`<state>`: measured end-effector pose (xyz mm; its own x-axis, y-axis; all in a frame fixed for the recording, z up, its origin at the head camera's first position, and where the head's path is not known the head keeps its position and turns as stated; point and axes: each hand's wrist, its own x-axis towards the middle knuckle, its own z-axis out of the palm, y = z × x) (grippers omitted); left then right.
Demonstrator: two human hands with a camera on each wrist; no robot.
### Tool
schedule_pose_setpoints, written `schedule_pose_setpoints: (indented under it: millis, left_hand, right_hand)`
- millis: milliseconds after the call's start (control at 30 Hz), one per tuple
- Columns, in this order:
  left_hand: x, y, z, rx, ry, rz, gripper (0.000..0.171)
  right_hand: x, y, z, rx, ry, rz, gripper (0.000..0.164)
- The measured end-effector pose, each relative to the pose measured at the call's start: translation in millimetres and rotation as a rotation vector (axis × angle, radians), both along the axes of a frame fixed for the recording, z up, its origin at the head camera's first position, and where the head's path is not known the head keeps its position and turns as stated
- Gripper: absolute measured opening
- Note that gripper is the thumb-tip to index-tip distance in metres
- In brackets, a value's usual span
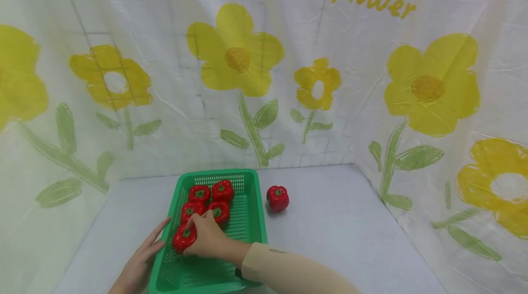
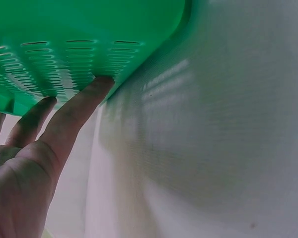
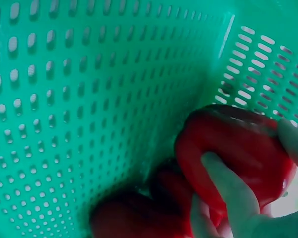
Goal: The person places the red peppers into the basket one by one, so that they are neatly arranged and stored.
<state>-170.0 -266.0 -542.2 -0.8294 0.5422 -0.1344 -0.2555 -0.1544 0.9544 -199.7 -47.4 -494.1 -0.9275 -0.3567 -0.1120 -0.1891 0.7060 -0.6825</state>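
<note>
A green plastic basket (image 1: 237, 234) with slotted walls stands on the table and holds several red bell peppers. Inside it, at the left side, my right hand (image 1: 210, 237) grips one red bell pepper (image 1: 184, 239), thumb and fingers curled round it. The right wrist view shows this same pepper (image 3: 233, 153) between the fingers, with darker peppers (image 3: 134, 215) below it. Against the basket's outer left wall rests my left hand (image 1: 140, 259), its fingers fairly straight. Fingertips (image 2: 102, 84) touch the slotted side in the left wrist view.
One more red bell pepper (image 1: 277, 199) sits on the white table (image 1: 321, 239), right of the basket. A white curtain (image 1: 173, 138) printed with yellow flowers hangs behind the table and along both sides.
</note>
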Motion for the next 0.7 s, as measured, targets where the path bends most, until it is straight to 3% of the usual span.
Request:
schedule_pose_setpoints:
  millis: [267, 533, 700]
  left_hand:
    - [0.4, -3.5, -1.2, 0.058, -0.011, -0.046, 0.057]
    - [-0.7, -3.4, 0.7, 0.019, -0.03, -0.038, 0.058]
    - [-0.8, -2.5, -0.3, -0.008, -0.058, -0.025, 0.058]
  right_hand:
    - [2.8, -2.7, 0.9, 0.004, -0.057, -0.023, 0.049]
    - [1.8, -4.8, 2.3, 0.149, 0.004, -0.004, 0.053]
    - [2.5, -4.6, 4.3, 0.159, -0.005, -0.017, 0.054]
